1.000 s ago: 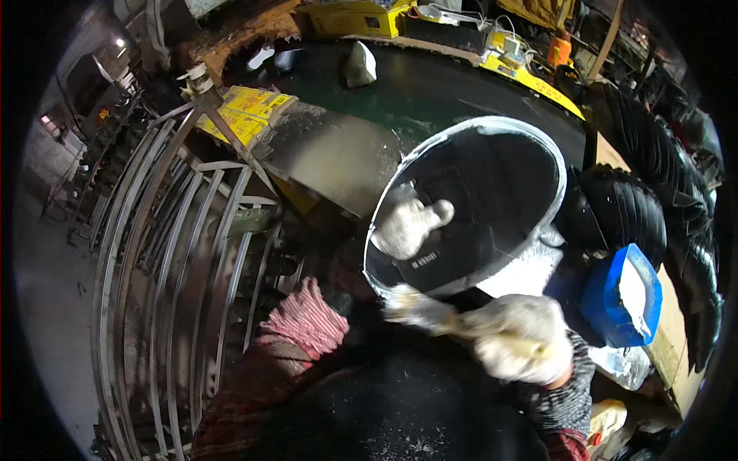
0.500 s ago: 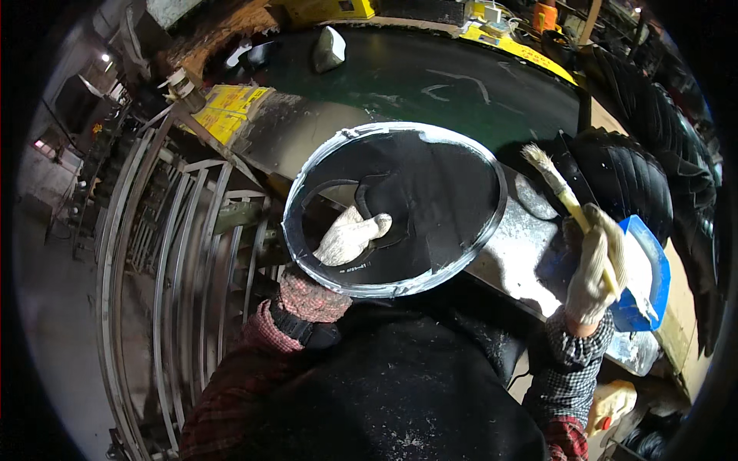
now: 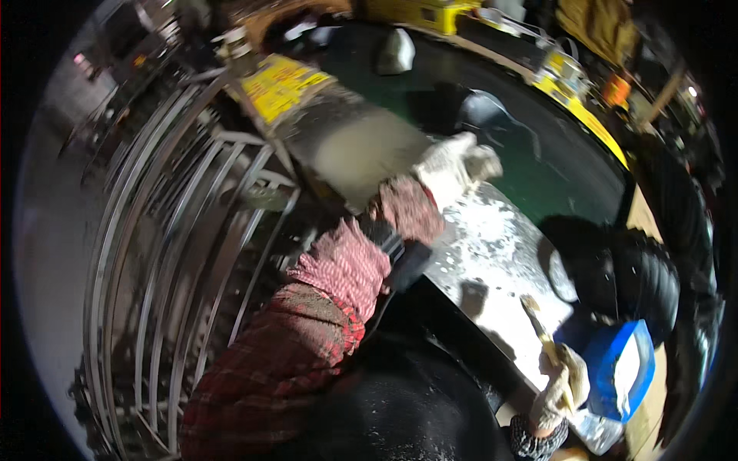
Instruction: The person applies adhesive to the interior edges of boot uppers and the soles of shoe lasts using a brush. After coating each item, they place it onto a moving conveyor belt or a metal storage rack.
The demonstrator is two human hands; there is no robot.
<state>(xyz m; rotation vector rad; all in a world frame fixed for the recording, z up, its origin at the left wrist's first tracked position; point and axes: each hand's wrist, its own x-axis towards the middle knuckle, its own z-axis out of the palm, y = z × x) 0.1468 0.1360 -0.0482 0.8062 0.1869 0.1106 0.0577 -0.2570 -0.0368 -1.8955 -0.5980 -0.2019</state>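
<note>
My left hand (image 3: 453,170), in a white knitted glove, reaches over the bench with its fingers slightly blurred and apart; nothing shows in it. Just beyond lies a dark piece with a pale curved edge (image 3: 486,109) on the dark green surface; its full shape is unclear. At the lower right my right hand (image 3: 563,388), also gloved, is closed around the handle of a paintbrush (image 3: 538,323). The pale bristles point up and away, over the white-smeared bench (image 3: 492,230). Close beside this hand stands a blue container (image 3: 642,361) with white stuff inside.
A metal rack of curved bars (image 3: 154,269) stands at the left. Black ribbed rubber-like pieces (image 3: 646,276) are stacked at the right. A pale stone-like lump (image 3: 396,52) lies on the far green surface (image 3: 584,169). Yellow printed sheeting (image 3: 283,86) covers the bench's far left end.
The black oval piece with a white-coated rim has left my left hand, which has moved forward and right. My right hand has lowered with the brush. The view has shifted.
</note>
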